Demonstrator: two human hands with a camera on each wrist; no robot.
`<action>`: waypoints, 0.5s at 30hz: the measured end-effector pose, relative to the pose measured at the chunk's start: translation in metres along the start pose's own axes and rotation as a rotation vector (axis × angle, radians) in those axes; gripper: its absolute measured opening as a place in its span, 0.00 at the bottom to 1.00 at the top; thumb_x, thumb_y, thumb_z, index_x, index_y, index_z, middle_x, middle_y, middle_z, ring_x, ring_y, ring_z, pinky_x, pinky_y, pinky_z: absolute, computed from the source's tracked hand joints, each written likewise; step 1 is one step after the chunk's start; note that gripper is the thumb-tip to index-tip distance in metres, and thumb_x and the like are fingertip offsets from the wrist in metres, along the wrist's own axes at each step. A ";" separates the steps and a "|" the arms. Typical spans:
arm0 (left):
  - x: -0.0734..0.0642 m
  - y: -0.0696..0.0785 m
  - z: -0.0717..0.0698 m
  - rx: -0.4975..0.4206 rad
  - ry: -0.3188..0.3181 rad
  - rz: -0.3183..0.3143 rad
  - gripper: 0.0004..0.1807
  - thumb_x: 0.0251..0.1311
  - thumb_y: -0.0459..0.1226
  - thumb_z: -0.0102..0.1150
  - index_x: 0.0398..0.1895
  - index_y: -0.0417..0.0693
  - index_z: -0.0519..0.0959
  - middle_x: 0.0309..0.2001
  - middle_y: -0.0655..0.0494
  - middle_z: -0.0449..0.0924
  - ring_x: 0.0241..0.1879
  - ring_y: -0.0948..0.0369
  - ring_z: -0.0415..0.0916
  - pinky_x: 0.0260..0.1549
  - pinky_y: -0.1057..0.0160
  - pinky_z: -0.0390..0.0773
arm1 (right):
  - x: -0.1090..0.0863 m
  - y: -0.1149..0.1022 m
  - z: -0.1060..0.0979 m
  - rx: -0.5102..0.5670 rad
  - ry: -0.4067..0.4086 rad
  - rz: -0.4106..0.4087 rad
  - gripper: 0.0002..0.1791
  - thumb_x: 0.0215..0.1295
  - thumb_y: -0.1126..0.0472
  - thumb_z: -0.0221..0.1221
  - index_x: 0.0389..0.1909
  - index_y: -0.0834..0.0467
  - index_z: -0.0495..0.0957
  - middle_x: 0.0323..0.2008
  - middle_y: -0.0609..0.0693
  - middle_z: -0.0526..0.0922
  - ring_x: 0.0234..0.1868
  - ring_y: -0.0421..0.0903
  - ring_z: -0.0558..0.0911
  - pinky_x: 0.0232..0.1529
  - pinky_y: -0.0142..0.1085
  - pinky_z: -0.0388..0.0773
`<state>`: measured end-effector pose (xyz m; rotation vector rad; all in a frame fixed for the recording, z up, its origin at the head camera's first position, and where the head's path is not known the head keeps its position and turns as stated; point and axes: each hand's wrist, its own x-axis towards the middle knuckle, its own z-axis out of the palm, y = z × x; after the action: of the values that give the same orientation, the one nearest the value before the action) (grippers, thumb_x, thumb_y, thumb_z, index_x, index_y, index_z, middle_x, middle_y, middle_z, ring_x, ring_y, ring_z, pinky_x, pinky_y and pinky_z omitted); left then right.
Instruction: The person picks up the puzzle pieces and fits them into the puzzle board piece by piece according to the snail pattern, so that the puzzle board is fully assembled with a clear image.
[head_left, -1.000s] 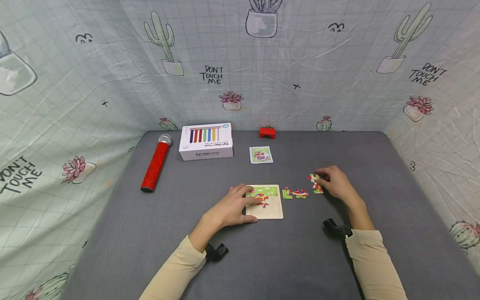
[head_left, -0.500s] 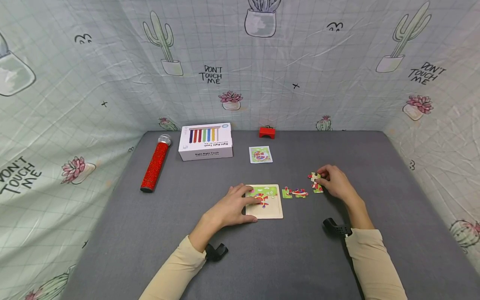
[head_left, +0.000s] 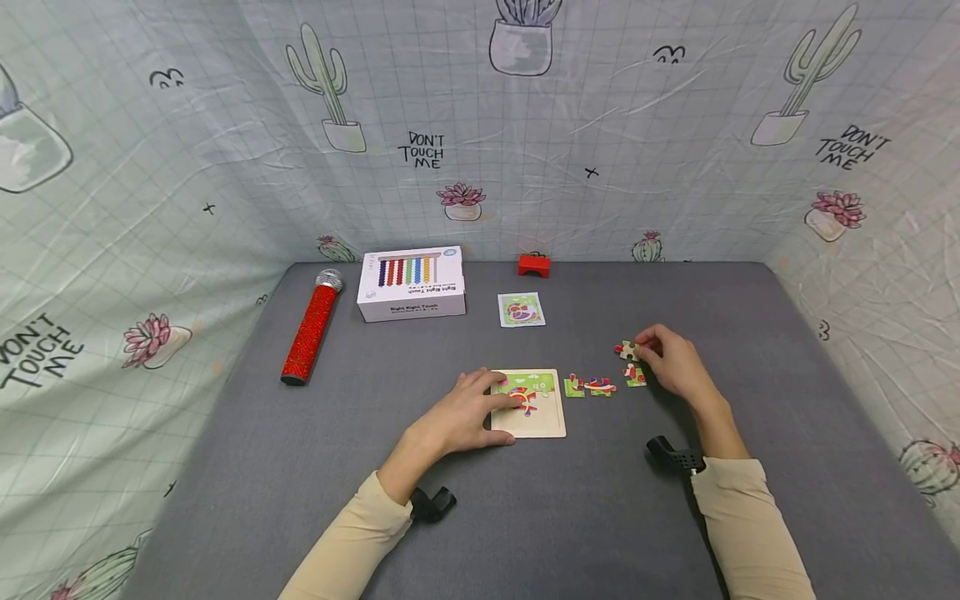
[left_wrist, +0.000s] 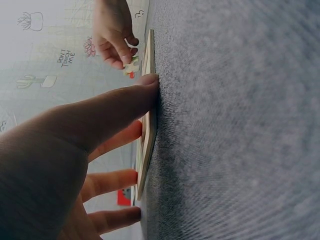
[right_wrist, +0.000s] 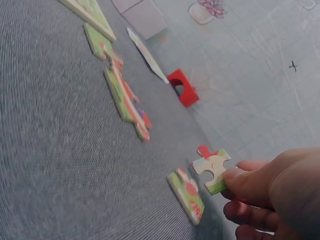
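My left hand (head_left: 465, 414) lies spread over the left side of a square wooden puzzle board (head_left: 551, 423), thumb at the near edge and straight fingers on it. Part of a colourful picture shows in the board's frame. Between thumb and fingertips, my right hand (head_left: 672, 364) pinches a puzzle piece (right_wrist: 214, 167) with a red knob, raised and tilted in the right wrist view. Just below it on the table lies another puzzle piece (head_left: 634, 376). A green corner piece (head_left: 573, 386) and a striped piece (head_left: 600, 387) lie right of the board.
Behind the board lies a small picture card (head_left: 521, 309). A red arch block (head_left: 534, 266) stands near the back edge. A white box (head_left: 412, 284) and a red glittery microphone (head_left: 311, 329) are at the back left. Printed cloth hangs around the grey table (head_left: 555, 517).
The right hand has lifted one piece up and away from the piece below it, so a gap now shows between them. The left hand and board have stayed still.
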<state>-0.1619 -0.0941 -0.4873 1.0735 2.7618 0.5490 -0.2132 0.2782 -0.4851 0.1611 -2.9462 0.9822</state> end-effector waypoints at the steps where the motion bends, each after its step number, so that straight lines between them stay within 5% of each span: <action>1: 0.000 0.000 0.000 0.000 -0.001 0.000 0.29 0.57 0.53 0.70 0.63 0.62 0.79 0.68 0.45 0.68 0.70 0.46 0.62 0.70 0.35 0.60 | 0.000 -0.002 -0.001 0.002 0.002 -0.002 0.09 0.73 0.63 0.57 0.48 0.64 0.77 0.40 0.59 0.82 0.40 0.53 0.79 0.41 0.42 0.73; 15: 0.000 0.001 -0.001 -0.002 0.000 -0.003 0.29 0.56 0.53 0.70 0.62 0.62 0.80 0.68 0.46 0.68 0.70 0.46 0.63 0.70 0.36 0.61 | -0.003 -0.026 -0.007 0.007 -0.059 -0.074 0.12 0.74 0.62 0.56 0.51 0.64 0.80 0.42 0.59 0.85 0.38 0.50 0.80 0.36 0.39 0.75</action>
<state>-0.1617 -0.0935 -0.4865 1.0690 2.7621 0.5515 -0.2070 0.2617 -0.4643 0.3026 -2.9655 0.9957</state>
